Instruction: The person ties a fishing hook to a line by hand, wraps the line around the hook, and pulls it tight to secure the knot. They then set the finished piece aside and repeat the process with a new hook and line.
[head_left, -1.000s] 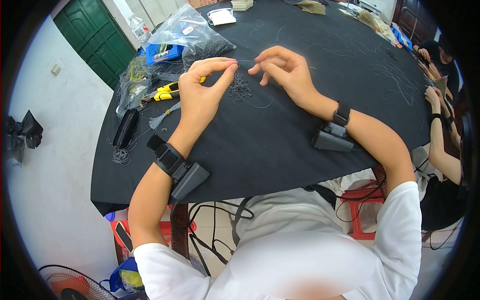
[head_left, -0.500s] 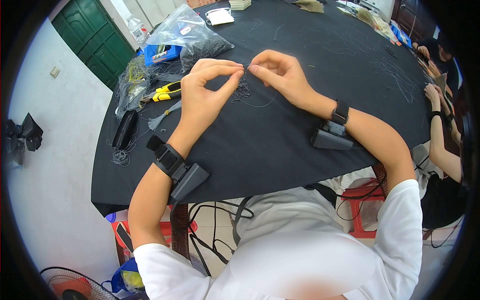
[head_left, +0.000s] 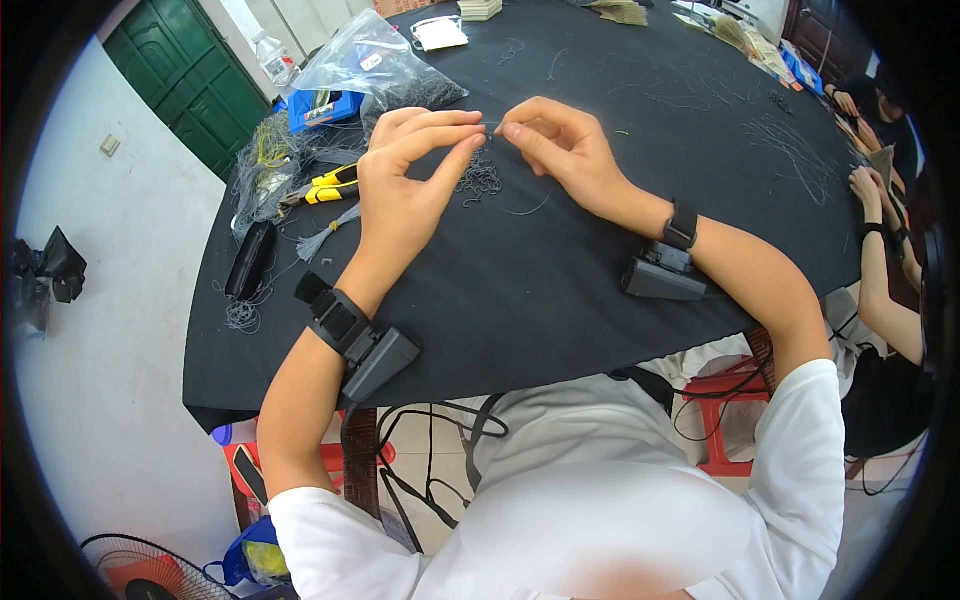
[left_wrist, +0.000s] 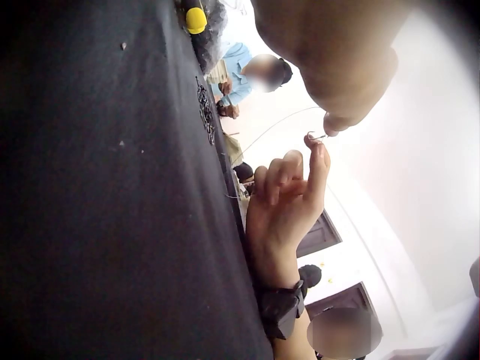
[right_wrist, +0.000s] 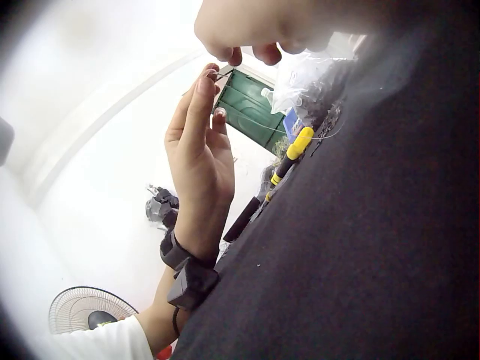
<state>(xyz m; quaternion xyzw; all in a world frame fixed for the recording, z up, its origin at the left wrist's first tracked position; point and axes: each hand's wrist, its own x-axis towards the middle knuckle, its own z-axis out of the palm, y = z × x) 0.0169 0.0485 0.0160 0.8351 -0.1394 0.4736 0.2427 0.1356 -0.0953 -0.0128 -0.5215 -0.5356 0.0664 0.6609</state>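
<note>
A small metal hook [left_wrist: 319, 137] spans the narrow gap between the hands, above the black tablecloth. The left hand [head_left: 408, 170] pinches a thin clear line [right_wrist: 259, 126] at the hook's shank, its other fingers extended. From the right, the right hand [head_left: 575, 155] pinches the hook by its bent end between thumb and index finger, other fingers curled. The line arcs down from the left fingertips towards the table. Beneath and behind the hands lies a pile of dark hooks [head_left: 482, 178]. The exact fingertip contacts are partly hidden.
Left of the hands lie yellow-black pliers [head_left: 335, 187], tangled line [head_left: 268, 160], a black case [head_left: 250, 258] and a blue tray [head_left: 325, 108]. A clear bag [head_left: 365, 60] stands behind. Other people sit around the table; loose strands [head_left: 795, 160] lie at right.
The right hand has come in towards the left hand over the last second, closing the gap. Since half a second ago, the left upper fingers have lifted slightly away from the thumb.
</note>
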